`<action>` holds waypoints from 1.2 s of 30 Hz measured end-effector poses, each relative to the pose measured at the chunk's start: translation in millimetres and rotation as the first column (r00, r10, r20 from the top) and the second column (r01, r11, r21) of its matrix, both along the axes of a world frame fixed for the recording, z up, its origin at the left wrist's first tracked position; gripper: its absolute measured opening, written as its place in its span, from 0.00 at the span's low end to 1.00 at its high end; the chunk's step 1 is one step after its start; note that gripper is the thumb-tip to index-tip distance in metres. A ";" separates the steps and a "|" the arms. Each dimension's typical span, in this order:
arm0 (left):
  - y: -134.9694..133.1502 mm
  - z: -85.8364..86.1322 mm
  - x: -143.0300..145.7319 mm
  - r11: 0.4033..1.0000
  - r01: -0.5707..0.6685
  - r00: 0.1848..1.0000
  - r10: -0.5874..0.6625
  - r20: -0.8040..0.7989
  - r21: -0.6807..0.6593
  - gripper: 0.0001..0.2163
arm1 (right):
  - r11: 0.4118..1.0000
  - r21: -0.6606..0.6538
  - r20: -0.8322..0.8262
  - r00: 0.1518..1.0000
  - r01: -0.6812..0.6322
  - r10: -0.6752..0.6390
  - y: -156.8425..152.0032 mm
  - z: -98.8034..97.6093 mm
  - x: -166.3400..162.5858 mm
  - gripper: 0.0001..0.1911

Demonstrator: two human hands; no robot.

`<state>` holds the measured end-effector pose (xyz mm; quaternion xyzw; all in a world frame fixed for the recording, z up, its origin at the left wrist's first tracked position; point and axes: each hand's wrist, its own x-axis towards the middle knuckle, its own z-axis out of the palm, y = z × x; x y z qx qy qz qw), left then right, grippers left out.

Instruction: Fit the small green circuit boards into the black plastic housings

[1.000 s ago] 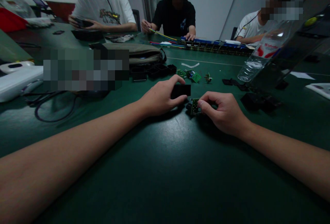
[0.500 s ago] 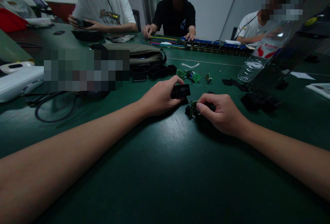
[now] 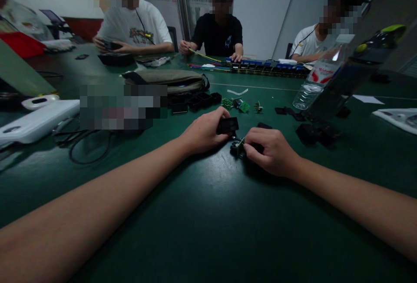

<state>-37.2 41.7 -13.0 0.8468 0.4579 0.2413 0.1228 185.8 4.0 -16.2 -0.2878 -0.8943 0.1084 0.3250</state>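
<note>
My left hand (image 3: 206, 131) grips a small black plastic housing (image 3: 230, 125), its thumb and fingers around the near side. To the right, my right hand (image 3: 273, 150) pinches a small green circuit board (image 3: 240, 144) with black parts on its left side. The board is close to the table, just below and right of the housing; whether it touches the table I cannot tell. A dark piece (image 3: 263, 125) shows behind my right knuckles, partly hidden. Beyond my hands lie several loose green circuit boards (image 3: 241, 105).
Black housings (image 3: 198, 99) lie beside an olive pouch (image 3: 169, 81). On the right stand a water bottle (image 3: 317, 76) and a dark tumbler (image 3: 352, 78), with black pieces (image 3: 308, 133) near them. A cable (image 3: 87, 161) loops at left. Several people sit across the green table (image 3: 208, 231).
The view has tilted slightly, so the scene sits lower. My right hand has turned the circuit board a little and brought it nearer the housing. My left hand keeps its grip.
</note>
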 end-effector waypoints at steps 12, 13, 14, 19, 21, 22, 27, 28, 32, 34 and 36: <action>1.3 2.7 -7.0 0.998 0.040 0.996 -0.037 -0.075 0.041 0.16 | 0.999 0.017 0.023 0.999 0.048 -0.049 -0.7 -5.6 -2.7 0.11; 1.0 3.0 -7.2 0.998 0.041 0.996 -0.036 -0.085 0.047 0.16 | 0.998 0.011 0.026 0.998 0.062 -0.062 -0.7 -5.4 -3.2 0.11; 0.7 3.2 -7.2 0.998 0.041 0.995 -0.036 -0.092 0.053 0.15 | 0.997 -0.001 0.025 0.996 0.081 -0.081 -0.9 -5.2 -3.7 0.11; -0.8 3.1 -6.9 0.997 0.040 0.994 -0.034 -0.103 0.064 0.15 | 0.989 -0.082 -0.021 0.992 0.122 -0.124 -2.6 -4.4 -4.5 0.07; -1.0 3.3 -6.6 0.998 0.039 0.994 -0.033 -0.099 0.056 0.16 | 0.992 -0.083 -0.033 0.994 0.100 -0.103 -2.3 -4.5 -4.1 0.10; -0.9 3.4 -6.5 0.998 0.037 0.995 -0.032 -0.096 0.050 0.16 | 0.993 -0.083 -0.028 0.996 0.082 -0.085 -1.9 -4.6 -3.7 0.11; -0.4 3.1 -6.7 0.999 0.040 0.997 -0.039 -0.064 0.025 0.16 | 0.995 -0.100 0.036 0.999 0.017 -0.014 1.6 -5.5 -0.7 0.14; -0.3 2.8 -6.8 0.999 0.043 0.998 -0.041 -0.057 0.024 0.15 | 0.994 -0.103 0.041 0.999 0.020 -0.015 2.0 -5.9 -0.2 0.14; -0.3 2.3 -6.9 0.999 0.044 0.998 -0.043 -0.043 0.022 0.15 | 0.994 -0.110 0.057 0.998 0.023 -0.017 3.1 -7.1 0.9 0.15; -0.5 2.7 -6.7 0.999 0.038 0.999 -0.037 -0.034 0.020 0.16 | 0.995 -0.099 0.062 0.998 0.016 -0.010 3.5 -6.8 0.8 0.14; -0.8 3.2 -6.5 0.999 0.034 0.999 -0.033 -0.025 0.017 0.16 | 0.996 -0.084 0.055 0.998 0.001 0.004 3.8 -6.0 0.4 0.13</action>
